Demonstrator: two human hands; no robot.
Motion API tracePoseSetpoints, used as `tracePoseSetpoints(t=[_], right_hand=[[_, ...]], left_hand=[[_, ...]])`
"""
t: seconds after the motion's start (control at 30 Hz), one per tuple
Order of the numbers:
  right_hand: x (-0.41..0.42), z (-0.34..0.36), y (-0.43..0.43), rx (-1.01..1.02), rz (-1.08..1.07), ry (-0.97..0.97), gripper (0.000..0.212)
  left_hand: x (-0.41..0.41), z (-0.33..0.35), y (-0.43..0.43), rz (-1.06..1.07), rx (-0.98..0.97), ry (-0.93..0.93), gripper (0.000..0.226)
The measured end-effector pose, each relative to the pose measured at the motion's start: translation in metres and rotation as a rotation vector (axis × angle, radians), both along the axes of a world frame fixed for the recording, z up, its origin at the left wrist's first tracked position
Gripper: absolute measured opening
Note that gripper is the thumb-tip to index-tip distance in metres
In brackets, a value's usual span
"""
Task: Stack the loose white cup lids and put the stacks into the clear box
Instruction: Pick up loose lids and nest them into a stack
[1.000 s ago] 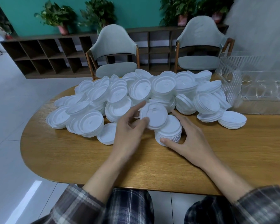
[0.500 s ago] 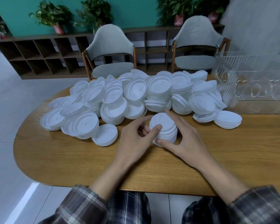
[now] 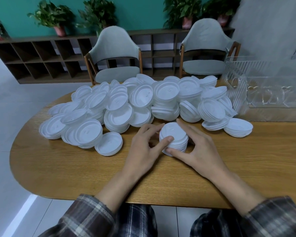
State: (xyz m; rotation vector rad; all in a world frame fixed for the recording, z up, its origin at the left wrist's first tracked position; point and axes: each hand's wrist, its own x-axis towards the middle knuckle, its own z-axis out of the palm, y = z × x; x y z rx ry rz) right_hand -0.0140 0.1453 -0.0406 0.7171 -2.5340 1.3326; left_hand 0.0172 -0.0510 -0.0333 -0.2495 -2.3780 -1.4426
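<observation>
On the counter, just before the loose lids: short stack gripped from both sides, left hand thumb on top, right hand curled round its side. Best to square the rims and squeeze evenly before lifting. The clear box sits far right.

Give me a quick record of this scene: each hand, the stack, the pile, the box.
left hand: grips lid stack, thumb on its top
right hand: grips same stack from the other side
lid stack: upright on table, in front of the pile
loose pile: heaped across table's far side
clear box: far right, no lids visible inside
</observation>
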Motion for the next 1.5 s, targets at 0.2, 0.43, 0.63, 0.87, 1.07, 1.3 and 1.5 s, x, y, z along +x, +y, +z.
tracePoseSetpoints(t=[0.2,0.43,0.63,0.87,1.07,1.3,1.5], right_hand=[[-0.006,0.003,0.029,0.061,-0.050,-0.013,0.092],[-0.006,0.000,0.033,0.048,-0.063,-0.010,0.090],[-0.008,-0.001,0.034,0.045,-0.055,-0.015,0.092],[-0.007,0.001,0.033,0.049,-0.056,0.001,0.085],[-0.008,0.002,0.033,0.029,-0.089,0.018,0.084],[-0.009,0.001,0.033,0.033,-0.085,0.021,0.087],[-0.008,0.003,0.032,0.031,-0.065,0.023,0.084]], left_hand=[[-0.020,0.004,-0.006,0.140,-0.389,0.330,0.036],[-0.064,0.012,-0.001,0.337,-0.726,0.603,0.046],[-0.071,0.012,-0.002,0.354,-0.736,0.615,0.040],[-0.027,0.027,0.009,0.274,-0.188,0.508,0.023],[-0.014,0.031,0.024,0.144,0.411,0.004,0.046],[-0.018,0.018,0.030,0.026,0.478,-0.146,0.047],[-0.016,0.014,0.036,0.100,0.271,-0.099,0.035]])
